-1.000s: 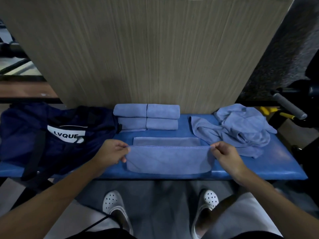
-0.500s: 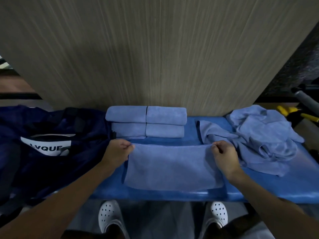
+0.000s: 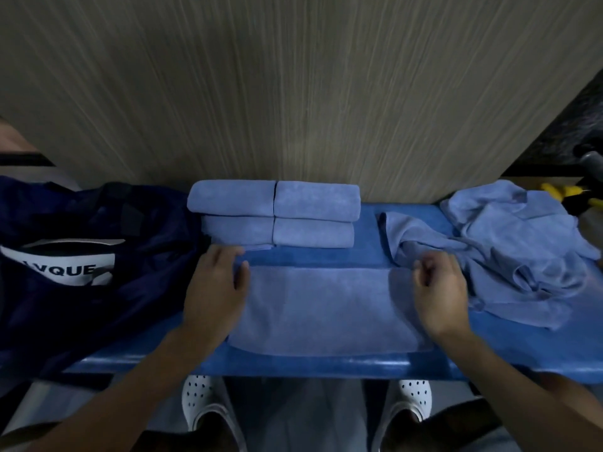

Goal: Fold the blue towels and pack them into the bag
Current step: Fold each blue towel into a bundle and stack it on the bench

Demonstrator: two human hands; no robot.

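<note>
A blue towel [image 3: 323, 308], folded in half, lies flat on the blue bench [image 3: 293, 365] in front of me. My left hand [image 3: 215, 288] rests flat on its left end, fingers spread. My right hand [image 3: 439, 295] hovers over its right end with fingers loosely curled, holding nothing. Behind the towel, several folded blue towels [image 3: 275, 220] are stacked in two rows against the wall. A heap of unfolded blue towels [image 3: 509, 252] lies on the right of the bench. The dark navy bag [image 3: 81, 259] with a white label sits on the left.
A wood-grain panel [image 3: 293, 93] rises right behind the bench. Yellow-handled tools [image 3: 567, 194] lie at the far right, beyond the heap. My white shoes [image 3: 202, 406] stand on the floor below the bench's front edge.
Both hands brought the towel's near edge up to its far edge, then let go. My left hand now lies flat on the towel and my right hand has lifted off.
</note>
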